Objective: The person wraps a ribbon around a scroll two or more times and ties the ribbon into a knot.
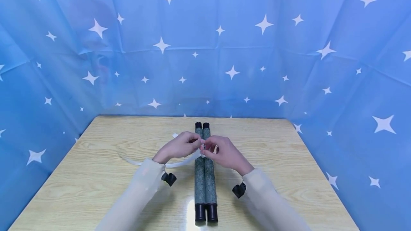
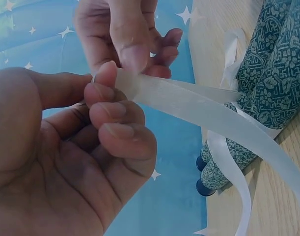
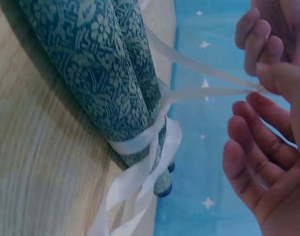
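Observation:
Two green patterned rolls (image 1: 205, 181) with dark end caps, looking like a scroll rolled from both ends, lie side by side on the table. A white ribbon (image 3: 132, 142) goes around them, and loops and tails of it hang near the wrap in the right wrist view. Above the rolls, my left hand (image 1: 179, 147) pinches a raised stretch of ribbon (image 2: 189, 103) between thumb and fingers. My right hand (image 1: 226, 150) meets it from the other side and pinches the ribbon too, close to the left fingertips. Fingers partly hide the pinched part.
The wooden table (image 1: 273, 188) runs out on both sides of the rolls. A long ribbon tail (image 1: 179, 164) curves leftward across it beneath the left wrist. A blue curtain (image 1: 205, 63) with white stars hangs behind and at both sides.

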